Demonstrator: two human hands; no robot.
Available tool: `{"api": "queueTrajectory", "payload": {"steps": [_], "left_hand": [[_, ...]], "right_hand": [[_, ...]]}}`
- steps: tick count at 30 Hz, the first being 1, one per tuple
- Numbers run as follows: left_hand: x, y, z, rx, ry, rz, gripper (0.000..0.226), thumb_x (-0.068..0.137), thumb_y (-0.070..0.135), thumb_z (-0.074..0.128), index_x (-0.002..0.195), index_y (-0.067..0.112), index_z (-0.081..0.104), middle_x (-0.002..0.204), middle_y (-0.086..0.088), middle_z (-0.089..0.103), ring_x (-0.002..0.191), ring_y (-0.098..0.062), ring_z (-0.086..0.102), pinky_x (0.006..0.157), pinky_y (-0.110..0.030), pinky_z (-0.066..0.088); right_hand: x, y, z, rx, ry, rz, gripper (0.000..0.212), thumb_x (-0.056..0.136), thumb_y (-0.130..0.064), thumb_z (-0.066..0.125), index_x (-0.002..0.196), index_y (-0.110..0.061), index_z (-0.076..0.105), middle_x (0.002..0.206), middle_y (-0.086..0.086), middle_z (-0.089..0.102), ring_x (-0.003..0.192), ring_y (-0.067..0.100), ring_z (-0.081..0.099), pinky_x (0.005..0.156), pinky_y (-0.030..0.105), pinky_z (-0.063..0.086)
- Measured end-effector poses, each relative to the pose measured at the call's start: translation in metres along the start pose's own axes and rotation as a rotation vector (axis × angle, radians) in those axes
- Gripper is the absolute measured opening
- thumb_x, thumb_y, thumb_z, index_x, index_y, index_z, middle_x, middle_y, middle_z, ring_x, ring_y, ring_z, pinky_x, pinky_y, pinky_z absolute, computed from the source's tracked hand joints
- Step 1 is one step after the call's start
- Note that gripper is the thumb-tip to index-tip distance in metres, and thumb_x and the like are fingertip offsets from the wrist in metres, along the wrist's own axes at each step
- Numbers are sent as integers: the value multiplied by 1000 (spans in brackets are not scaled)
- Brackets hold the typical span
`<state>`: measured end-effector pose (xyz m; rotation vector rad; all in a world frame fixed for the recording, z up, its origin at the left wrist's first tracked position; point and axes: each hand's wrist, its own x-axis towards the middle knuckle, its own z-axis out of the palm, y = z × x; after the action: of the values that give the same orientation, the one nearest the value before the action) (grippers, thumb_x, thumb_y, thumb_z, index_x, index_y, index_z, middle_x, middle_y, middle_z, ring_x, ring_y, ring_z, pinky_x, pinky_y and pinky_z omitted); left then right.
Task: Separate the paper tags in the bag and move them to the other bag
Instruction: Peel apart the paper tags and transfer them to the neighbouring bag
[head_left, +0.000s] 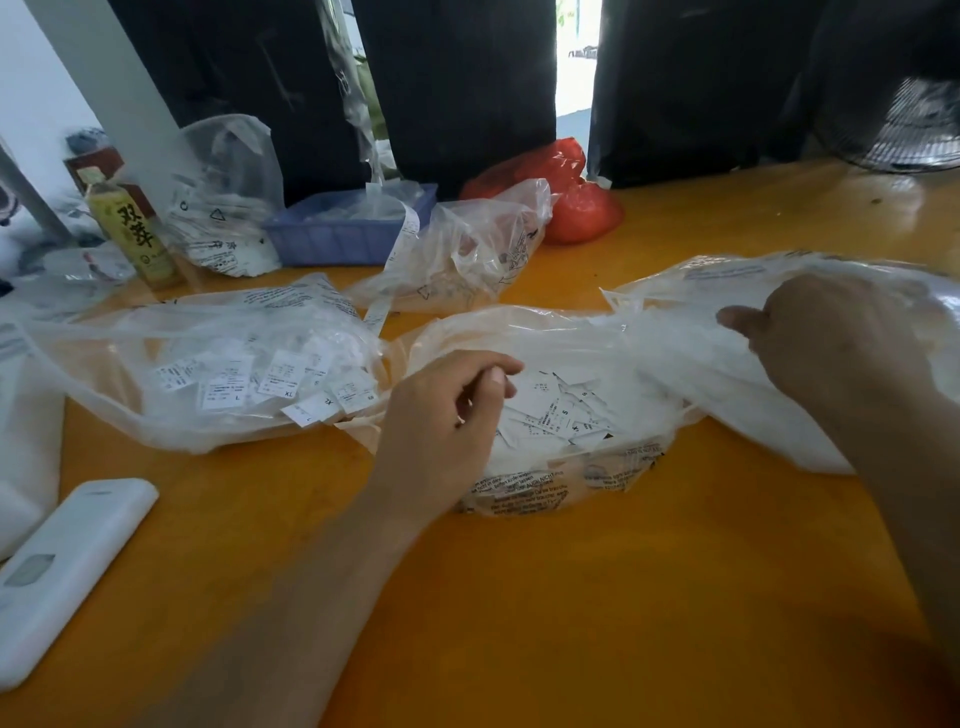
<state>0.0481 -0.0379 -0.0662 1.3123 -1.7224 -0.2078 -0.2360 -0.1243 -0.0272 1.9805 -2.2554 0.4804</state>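
White paper tags lie jumbled in the middle clear bag; more fill the left bag.

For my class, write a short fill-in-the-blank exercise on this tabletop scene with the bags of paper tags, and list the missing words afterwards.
1. The table top is coloured ____.
2. The right hand grips the rim of a clear plastic ____.
3. Behind the clear bags, the bulging bag at the back is coloured ____.
4. The left hand reaches into the middle bag, which holds paper ____.

Missing words: orange; bag; red; tags
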Motion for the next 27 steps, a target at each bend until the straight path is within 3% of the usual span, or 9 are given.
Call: {"api": "queueTrajectory", "payload": {"steps": [3,8,11,13,15,17,22,27], "left_hand": [[-2,0,5,-131,-52,-135,25,109,17,53,112,31,75,91,14,75,86,-9,68,75,-28,58],[-2,-1,7,-293,-79,-282,27,110,20,51,111,31,75,95,11,77,87,-7,69,80,-25,59],[0,-1,9,-384,-104,-318,23,110,26,51,118,28,73,100,10,78,90,-9,72,83,-25,60],[0,0,10,-437,-164,-338,29,106,45,54,126,30,68,107,13,78,94,-8,74,85,-25,60],[-1,0,11,-487,-217,-371,50,94,64,58,131,32,65,109,12,78,97,-10,75,88,-29,62],[-2,-1,11,-493,-198,-392,49,88,67,68,126,37,70,104,7,79,97,-14,77,90,-34,63],[0,-2,10,-718,-61,-504,9,93,29,76,97,28,84,99,-4,81,90,-15,76,75,-25,60],[1,-1,11,-771,-20,-544,17,75,38,82,89,28,84,96,-5,81,87,-13,76,69,-23,59]], "right_hand": [[0,1,1,65,109,-23,63,106,-47,44,62,-4,53,55,12,51,49,27,48,47,27,25],[-15,-22,-2,399,170,-213,49,106,-43,49,69,-13,58,60,3,55,54,21,51,51,29,31],[-35,-46,-2,933,-120,-279,36,103,-40,55,76,-20,68,64,-8,61,52,11,53,52,24,40],[-51,-61,3,1188,-380,-311,35,103,-36,58,75,-17,69,60,-6,58,49,9,48,49,21,40],[-62,-71,13,1197,-477,-389,37,103,-35,57,74,-14,67,58,-2,56,50,11,45,47,21,38],[-67,-79,22,1141,-472,-443,38,104,-34,56,74,-12,64,55,-2,54,48,12,44,46,22,37],[-65,-80,29,1049,-364,-449,31,101,-39,60,80,-18,68,58,2,62,45,9,48,46,21,40],[-64,-79,31,1102,-293,-454,14,97,-40,67,89,-31,73,65,-5,72,46,8,55,46,16,43]]}}
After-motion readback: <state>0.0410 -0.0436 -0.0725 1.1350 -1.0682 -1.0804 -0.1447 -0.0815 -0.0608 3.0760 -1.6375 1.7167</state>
